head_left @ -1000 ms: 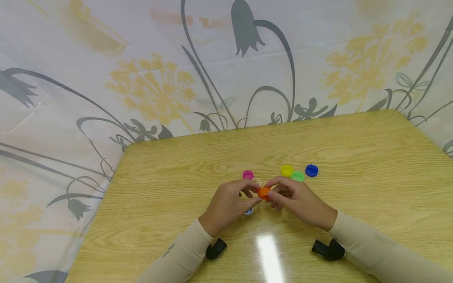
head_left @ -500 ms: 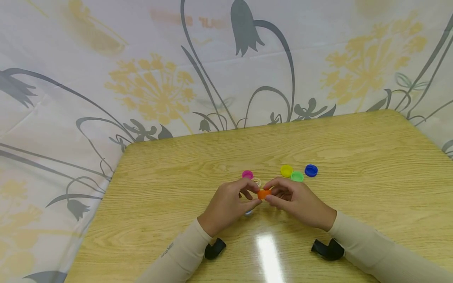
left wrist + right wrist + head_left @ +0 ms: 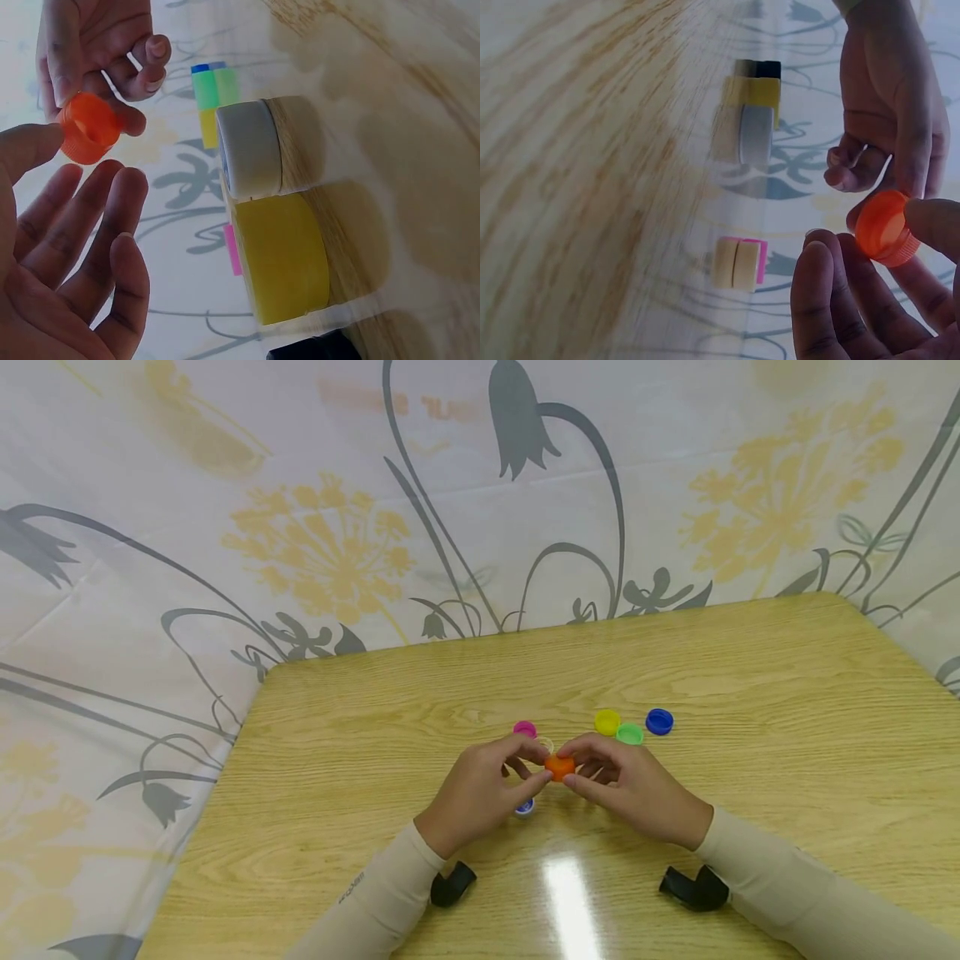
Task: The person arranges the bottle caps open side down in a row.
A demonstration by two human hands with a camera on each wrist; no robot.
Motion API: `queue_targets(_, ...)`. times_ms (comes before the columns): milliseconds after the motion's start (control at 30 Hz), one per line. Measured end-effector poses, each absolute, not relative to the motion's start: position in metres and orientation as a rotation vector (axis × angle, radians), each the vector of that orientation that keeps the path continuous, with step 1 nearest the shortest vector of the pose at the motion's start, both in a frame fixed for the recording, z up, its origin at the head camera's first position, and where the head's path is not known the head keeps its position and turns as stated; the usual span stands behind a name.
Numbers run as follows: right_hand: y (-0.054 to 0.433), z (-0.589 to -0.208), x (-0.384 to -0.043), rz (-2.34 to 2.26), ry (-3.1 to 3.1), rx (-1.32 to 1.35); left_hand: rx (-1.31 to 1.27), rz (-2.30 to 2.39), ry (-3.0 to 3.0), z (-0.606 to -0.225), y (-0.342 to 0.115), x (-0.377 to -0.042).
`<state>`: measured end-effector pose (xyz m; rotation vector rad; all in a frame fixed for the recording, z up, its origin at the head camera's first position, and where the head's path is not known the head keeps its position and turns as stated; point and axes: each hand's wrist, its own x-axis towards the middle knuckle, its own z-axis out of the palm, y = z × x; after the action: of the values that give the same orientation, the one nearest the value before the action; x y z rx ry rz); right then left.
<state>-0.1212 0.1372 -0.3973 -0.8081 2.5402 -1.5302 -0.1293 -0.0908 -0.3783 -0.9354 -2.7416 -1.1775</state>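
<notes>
An orange bottle cap (image 3: 559,767) is held above the table between both hands. My left hand (image 3: 480,789) pinches its left side between thumb and fingertips. From the right, my right hand (image 3: 633,785) pinches it the same way. The hollow inside of the cap (image 3: 885,229) shows in the right wrist view. Below the left hand lies a white cap (image 3: 524,807) with blue inside. Just behind the fingers is a cream cap (image 3: 546,745), partly hidden. In the left wrist view, a yellow cap (image 3: 281,259) stands beside the white one; the head view hides it behind the left hand.
A pink cap (image 3: 525,729) lies behind the left hand. Farther right are a yellow cap (image 3: 607,722), a light green cap (image 3: 629,734) and a dark blue cap (image 3: 659,722). Black pieces sit at both cuffs. A patterned cloth (image 3: 465,502) hangs behind the wooden table (image 3: 375,693).
The orange cap has turned a little between the fingertips. My right thumb has shifted off its front face. The left hand has drifted slightly left, and the caps on the table stay put.
</notes>
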Motion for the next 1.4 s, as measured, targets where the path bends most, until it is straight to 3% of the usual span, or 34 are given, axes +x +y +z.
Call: queue_targets(1400, 0.130, -0.404, -0.131, -1.365, 2.528, -0.828, -1.032, -0.851, -2.885, -0.379, -0.096, -0.136)
